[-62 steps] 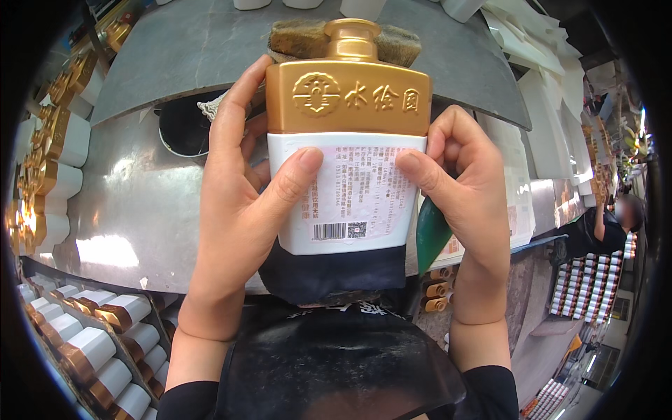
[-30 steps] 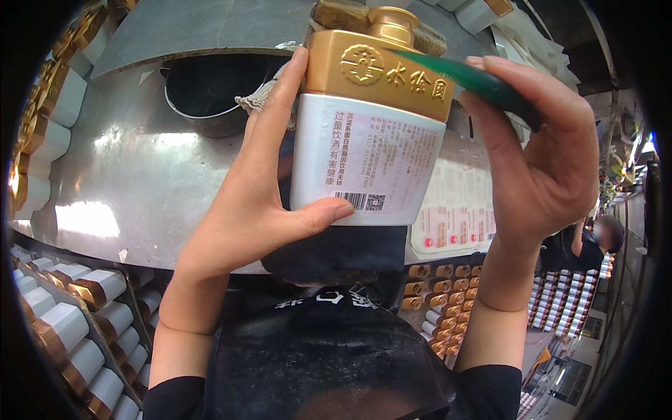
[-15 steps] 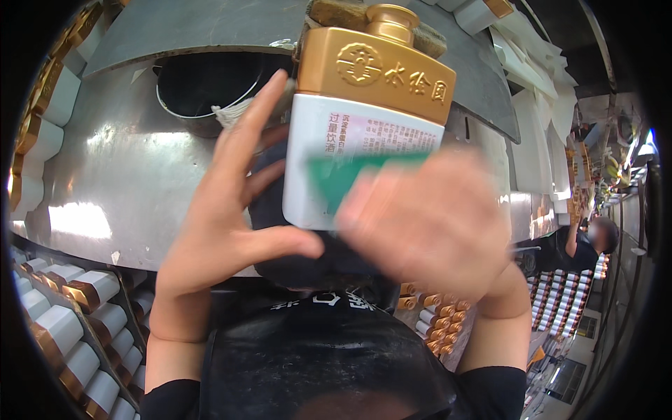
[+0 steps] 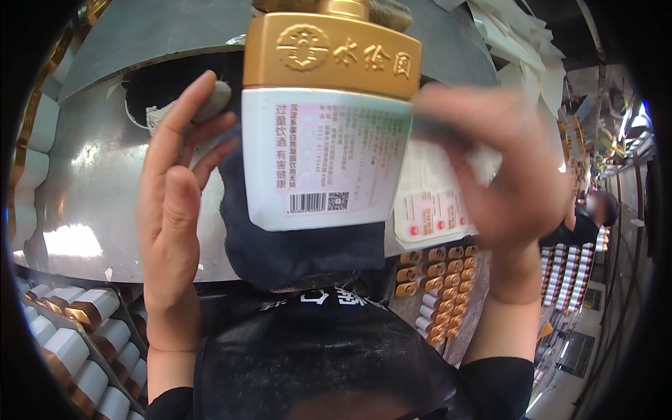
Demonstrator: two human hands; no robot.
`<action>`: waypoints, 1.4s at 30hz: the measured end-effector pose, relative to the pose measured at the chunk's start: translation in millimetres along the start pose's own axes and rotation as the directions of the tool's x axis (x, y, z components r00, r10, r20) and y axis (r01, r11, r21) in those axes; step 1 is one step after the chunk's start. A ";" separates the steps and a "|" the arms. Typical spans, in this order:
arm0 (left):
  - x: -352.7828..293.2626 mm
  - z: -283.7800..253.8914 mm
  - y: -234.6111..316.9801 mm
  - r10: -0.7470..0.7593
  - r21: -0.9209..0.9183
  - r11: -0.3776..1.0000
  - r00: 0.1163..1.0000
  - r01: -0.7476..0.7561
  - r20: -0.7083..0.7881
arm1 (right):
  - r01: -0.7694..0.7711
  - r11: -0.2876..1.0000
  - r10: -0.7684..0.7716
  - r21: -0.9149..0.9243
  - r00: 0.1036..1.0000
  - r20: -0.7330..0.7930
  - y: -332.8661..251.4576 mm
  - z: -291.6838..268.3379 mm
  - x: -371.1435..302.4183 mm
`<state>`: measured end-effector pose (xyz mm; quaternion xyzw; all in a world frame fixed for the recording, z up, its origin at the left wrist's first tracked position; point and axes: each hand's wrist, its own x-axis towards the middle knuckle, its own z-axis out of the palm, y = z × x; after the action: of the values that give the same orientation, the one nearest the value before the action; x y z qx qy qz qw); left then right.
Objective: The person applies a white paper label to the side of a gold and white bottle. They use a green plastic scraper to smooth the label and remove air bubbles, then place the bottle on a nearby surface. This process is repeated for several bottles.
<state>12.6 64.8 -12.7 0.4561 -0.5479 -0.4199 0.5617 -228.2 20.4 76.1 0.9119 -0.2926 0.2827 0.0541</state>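
A flat bottle with a gold shoulder (image 4: 378, 52) and a white body (image 4: 269, 140) lies on a dark cloth (image 4: 308, 248), its neck pointing away from me. A pale pink printed label (image 4: 325, 150) covers much of its upper face. At the bottle's left, my left hand (image 4: 171, 182) is held apart from it, fingers spread and holding nothing. My right hand (image 4: 511, 164) is blurred by motion at the bottle's right edge. It is closed on a flat green scraper (image 4: 442, 131), which shows only as a dark smear.
Behind my left fingers stands a dark pot (image 4: 136, 87) with a rounded grey thing (image 4: 213, 103) at its rim. A label sheet (image 4: 434, 213) lies right of the cloth on the metal table (image 4: 105, 182). Gold-and-white bottles (image 4: 87, 308) fill racks below. A person (image 4: 584, 220) is far right.
My right hand has swept the scraper rightward over the label to the bottle's edge, uncovering the label's lower part. My left hand has drawn away from the bottle's side. The view has shifted somewhat.
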 end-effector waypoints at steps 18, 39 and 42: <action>-5.2 12.9 0.3 -0.046 -0.201 0.980 0.977 0.003 -0.210 | 0.099 0.995 -0.099 -0.012 0.984 -0.150 -15.7 39.3 31.6; -8.8 1.8 -16.1 -0.053 -0.053 0.997 0.997 0.056 0.058 | 0.114 0.883 -0.048 0.455 0.987 -0.153 -68.6 22.7 -63.2; -17.7 17.9 -14.8 0.176 0.340 0.916 0.975 -0.214 0.139 | -0.151 0.632 0.293 0.760 0.955 -0.054 -34.2 10.0 -64.1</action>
<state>-5.6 77.6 -31.6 0.4699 -0.6858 -0.2799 0.4801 -247.0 78.2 35.0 0.7817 -0.2551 0.4597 -0.3354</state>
